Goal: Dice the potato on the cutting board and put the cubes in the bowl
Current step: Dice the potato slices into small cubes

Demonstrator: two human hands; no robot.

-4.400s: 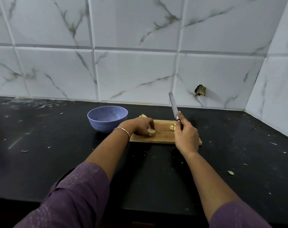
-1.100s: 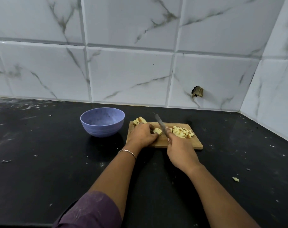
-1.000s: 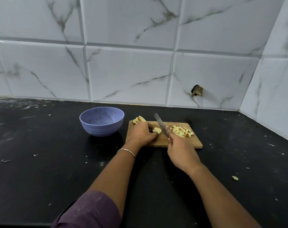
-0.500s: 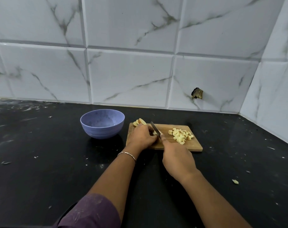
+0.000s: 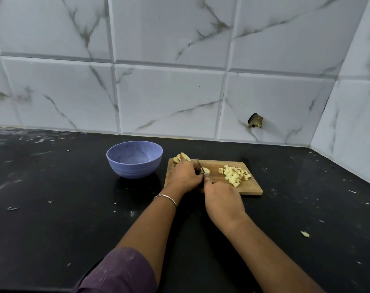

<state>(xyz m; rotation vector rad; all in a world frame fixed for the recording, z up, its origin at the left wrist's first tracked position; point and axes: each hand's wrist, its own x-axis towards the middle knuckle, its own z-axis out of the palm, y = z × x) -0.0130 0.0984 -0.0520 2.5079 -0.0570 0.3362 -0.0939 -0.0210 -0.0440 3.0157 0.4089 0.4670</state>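
A wooden cutting board (image 5: 251, 188) lies on the black counter. My left hand (image 5: 184, 177) holds a pale potato piece (image 5: 206, 170) down on the board's left half, fingers curled over it. My right hand (image 5: 221, 200) grips a knife (image 5: 200, 165) whose blade stands against that piece. A heap of potato cubes (image 5: 235, 175) sits on the board's right half. Uncut potato slices (image 5: 181, 157) lie at the board's far left corner. The blue bowl (image 5: 134, 159) stands left of the board and looks empty.
The tiled wall runs close behind the board and turns a corner at the right. A loose potato scrap (image 5: 305, 234) lies on the black counter (image 5: 53, 208) to the right of my right arm. Small crumbs dot the counter.
The knife has shifted left from beside the cube heap to the piece under my left hand. The cubes now lie apart from the blade. The left hand stayed in place.
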